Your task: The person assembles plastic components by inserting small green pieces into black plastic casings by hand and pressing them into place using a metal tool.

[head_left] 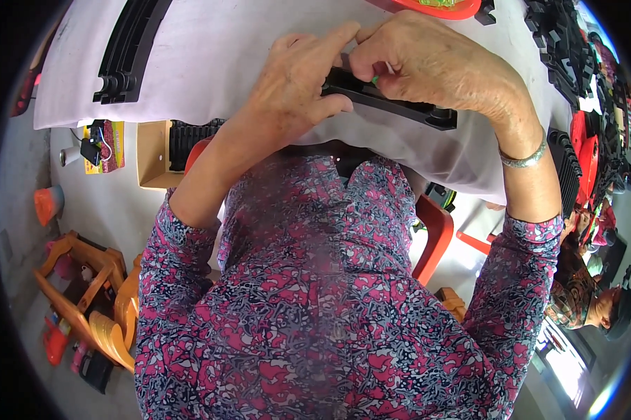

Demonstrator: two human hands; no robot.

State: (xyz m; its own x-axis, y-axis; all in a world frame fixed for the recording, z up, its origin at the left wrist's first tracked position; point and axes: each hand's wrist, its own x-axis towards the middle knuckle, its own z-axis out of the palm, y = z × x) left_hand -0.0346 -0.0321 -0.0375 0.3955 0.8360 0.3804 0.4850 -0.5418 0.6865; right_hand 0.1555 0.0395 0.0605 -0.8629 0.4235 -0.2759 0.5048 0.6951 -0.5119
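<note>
A long black plastic channel-shaped part [415,110] lies across the near side of the white-covered table. My left hand [291,84] grips its left end, with the thumb along the near wall and the fingers over the far side. My right hand [434,63] is bent over the channel's middle, its thumb and forefinger closed in a pinch. Between those fingers a bit of a small green piece [375,80] shows; the rest of it is hidden. The fingertips of both hands nearly meet above the part.
More black channel parts [130,52] lie at the table's far left. A red tray [445,8] with green pieces stands at the far edge. Black parts are heaped [557,49] at right. Below left are a cardboard box [153,157] and a wooden chair [84,294]. A person [588,301] is at right.
</note>
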